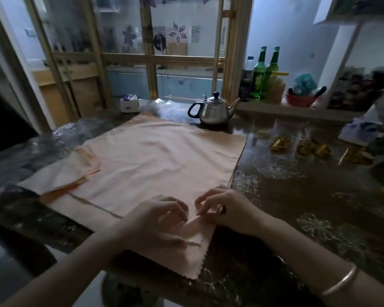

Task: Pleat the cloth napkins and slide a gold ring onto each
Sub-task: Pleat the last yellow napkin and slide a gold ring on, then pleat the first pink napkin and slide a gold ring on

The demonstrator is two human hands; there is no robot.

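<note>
- Napkin lies flat on the table, spread wide. Most of it is ahead of the hands and a bit to the left.
- Its near corner points back at the person.
- The left hand and right hand meet at that corner, side by side, nearly touching.
- The 2 hands have curled fingers, and each pinches a small fold of cloth. It is a bit blurry there.
- The fold runs side to side between them. So I think the next pleats must go away from the person, over the flat part.
- Rings sit on the right, apart from the napkin, nearer the right hand. No ring is on yet.
- A pile of more napkins rests on the left.
</note>
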